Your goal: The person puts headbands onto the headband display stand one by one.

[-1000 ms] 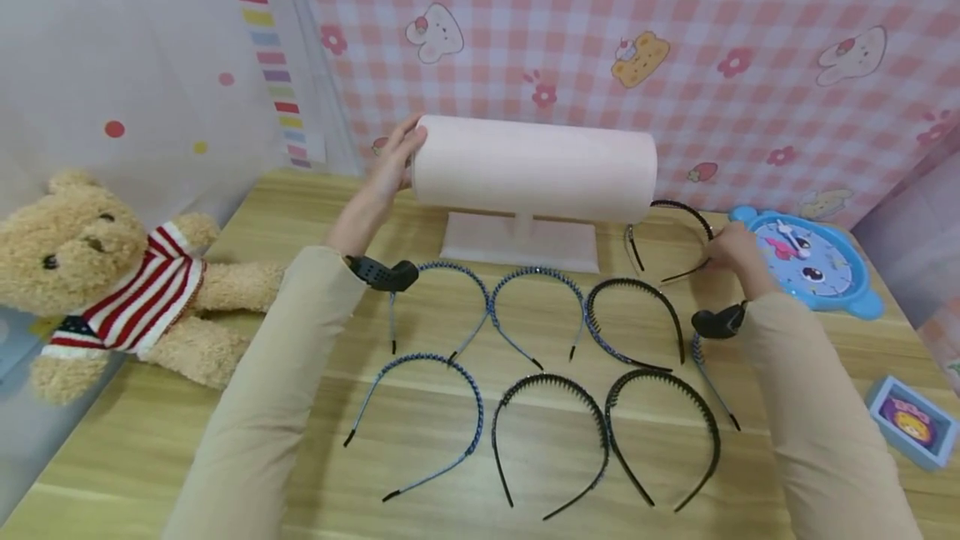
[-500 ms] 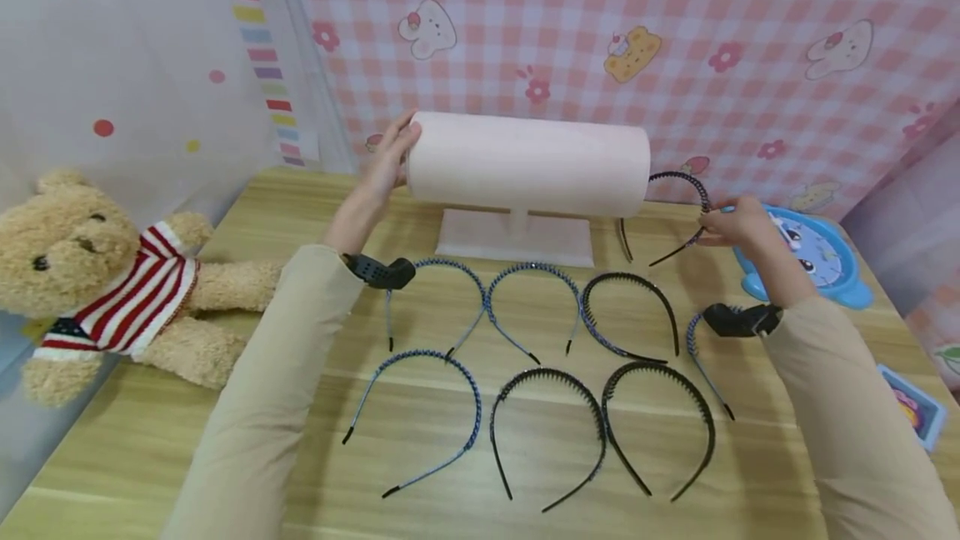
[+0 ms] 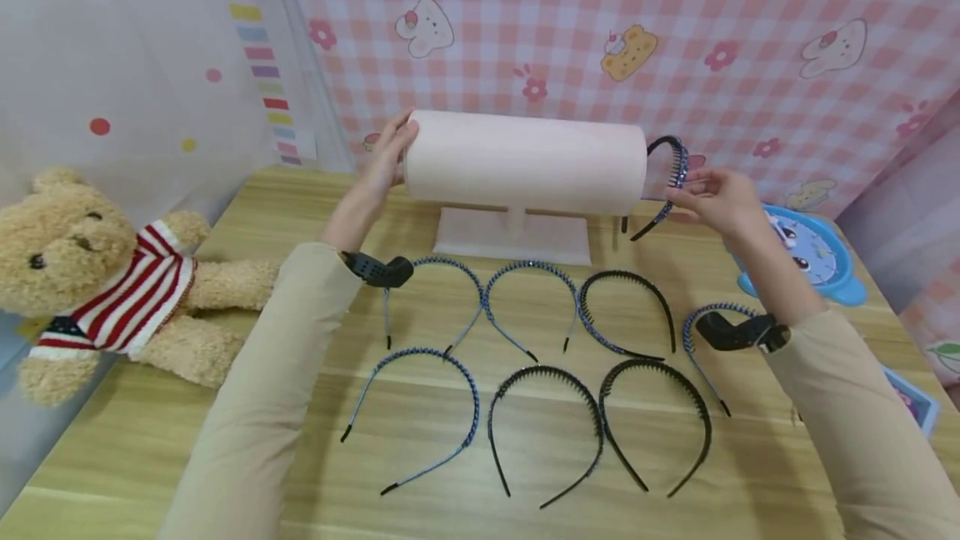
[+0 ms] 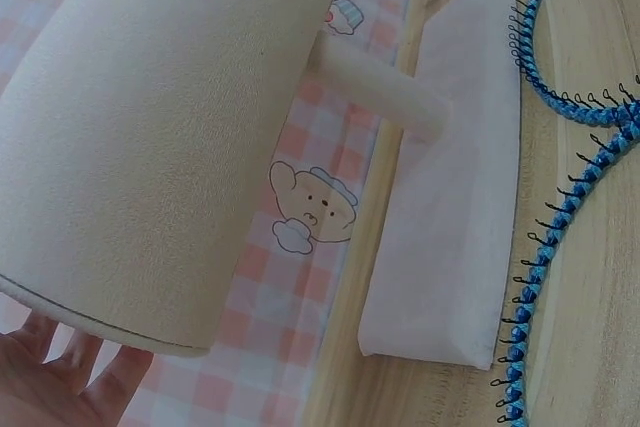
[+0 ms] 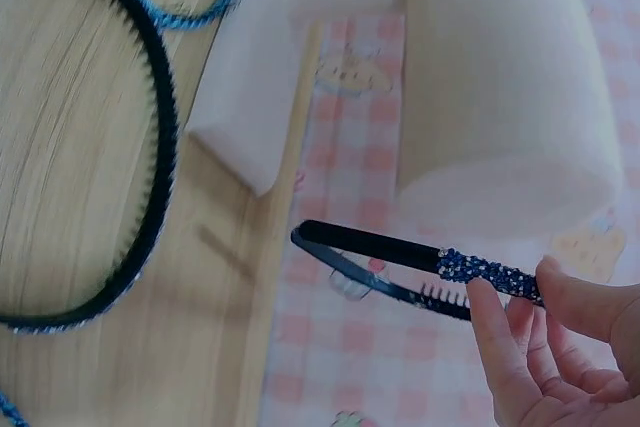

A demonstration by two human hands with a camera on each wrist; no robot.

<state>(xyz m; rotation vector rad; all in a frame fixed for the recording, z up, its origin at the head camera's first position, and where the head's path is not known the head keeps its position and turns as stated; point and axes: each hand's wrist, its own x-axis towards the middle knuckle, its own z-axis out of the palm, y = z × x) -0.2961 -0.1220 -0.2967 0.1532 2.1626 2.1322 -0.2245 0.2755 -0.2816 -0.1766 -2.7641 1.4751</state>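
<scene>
My left hand (image 3: pixel 381 158) rests against the left end of a pale, padded roll-shaped headband stand (image 3: pixel 525 161), on a flat base (image 3: pixel 512 236). In the left wrist view its fingers (image 4: pixel 78 359) look fairly straight and meet the end rim. My right hand (image 3: pixel 720 198) pinches a black toothed headband (image 3: pixel 681 158) with blue glittering stones, between thumb and fingers at one side. This headband is upright, just off the roll's right end, its tips pointing down. In the right wrist view its stone-covered side (image 5: pixel 485 272) shows at the fingertips, below the roll's end face (image 5: pixel 510 192).
Several blue and black headbands lie in two rows on the wooden table, among them a blue one (image 3: pixel 476 407) and a black one (image 3: pixel 602 432). A teddy bear (image 3: pixel 142 290) lies at left. A blue clock (image 3: pixel 843 269) and a small blue box (image 3: pixel 928 411) are at right.
My right hand has lifted the black headband from the table at the back right, bringing it up and left beside the roll's end and turning it. My left hand stays at the roll's left end.
</scene>
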